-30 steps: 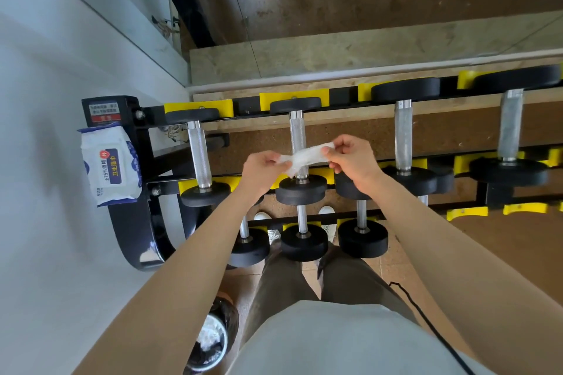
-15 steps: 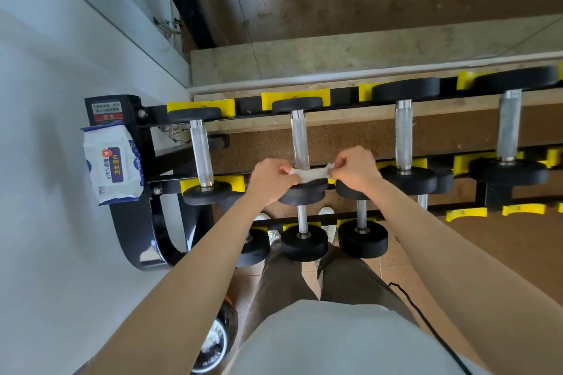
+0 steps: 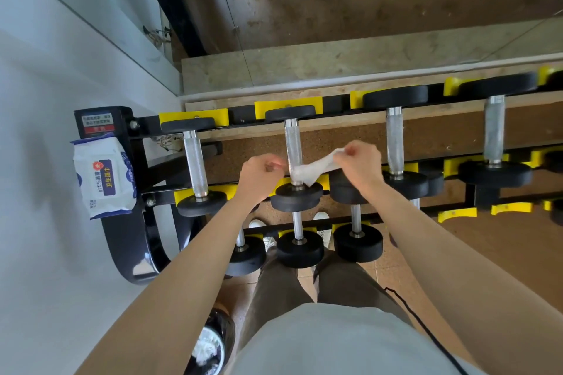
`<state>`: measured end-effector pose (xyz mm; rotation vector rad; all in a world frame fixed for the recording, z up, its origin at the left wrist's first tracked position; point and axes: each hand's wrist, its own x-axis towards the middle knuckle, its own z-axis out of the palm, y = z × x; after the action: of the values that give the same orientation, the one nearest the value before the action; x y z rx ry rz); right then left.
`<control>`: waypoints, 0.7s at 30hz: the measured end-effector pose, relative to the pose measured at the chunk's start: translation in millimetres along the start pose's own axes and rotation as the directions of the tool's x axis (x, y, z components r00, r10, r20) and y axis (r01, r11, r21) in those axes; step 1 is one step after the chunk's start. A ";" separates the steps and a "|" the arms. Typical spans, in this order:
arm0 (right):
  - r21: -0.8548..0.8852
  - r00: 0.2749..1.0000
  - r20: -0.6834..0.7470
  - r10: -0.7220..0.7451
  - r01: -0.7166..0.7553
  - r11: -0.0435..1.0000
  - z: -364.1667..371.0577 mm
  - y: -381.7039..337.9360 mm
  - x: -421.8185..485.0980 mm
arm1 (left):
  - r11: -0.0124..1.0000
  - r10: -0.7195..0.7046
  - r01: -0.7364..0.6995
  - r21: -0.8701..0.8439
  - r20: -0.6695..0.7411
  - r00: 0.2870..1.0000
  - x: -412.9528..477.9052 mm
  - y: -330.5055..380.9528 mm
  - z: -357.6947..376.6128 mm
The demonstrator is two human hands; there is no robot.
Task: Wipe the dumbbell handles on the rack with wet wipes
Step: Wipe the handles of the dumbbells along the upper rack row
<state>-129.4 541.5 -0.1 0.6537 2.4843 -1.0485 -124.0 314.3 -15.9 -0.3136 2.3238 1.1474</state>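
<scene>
Head view of a tiered dumbbell rack (image 3: 122, 240) that stood beside a white wall. The wet wipe (image 3: 315, 166) lay looped round the lower part of the knurled handle (image 3: 293, 143) of the second dumbbell from the left on the top tier, just above that dumbbell's near weight plate (image 3: 297, 196). The right hand (image 3: 361, 163) pinched the wipe's right end between thumb and curled fingers and held it up and to the right of the handle. The left hand (image 3: 260, 175) sat just left of the handle with its fingers curled inward; blur hid whether they pinched the wipe's other end. The neighbouring handles, one to the left (image 3: 195, 161) and one to the right (image 3: 395, 143), were untouched by either hand. A pack of wet wipes (image 3: 103, 175) rested against the rack's left end. A black-lined bin (image 3: 210, 342) holding crumpled white material stood on the floor by the person's left leg.
</scene>
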 end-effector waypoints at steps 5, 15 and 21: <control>0.496 0.995 0.026 0.096 -0.096 0.863 -25.0 -5.8 21.0 | 0.967 -0.080 0.065 -0.248 -0.051 0.995 24.2 8.0 0.5; 0.786 0.903 0.424 0.062 -0.402 0.470 36.9 -62.5 33.1 | 0.545 -0.290 0.367 -0.754 0.241 0.926 60.0 31.2 5.1; 0.727 0.880 0.435 0.192 -0.469 0.501 48.1 -69.0 32.8 | 0.403 -0.427 0.203 -0.892 0.013 0.904 46.6 26.5 -6.1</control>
<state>-186.8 472.4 -8.6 1.0767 1.3798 -1.9618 -176.2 326.8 -20.8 -1.2676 1.4478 2.1025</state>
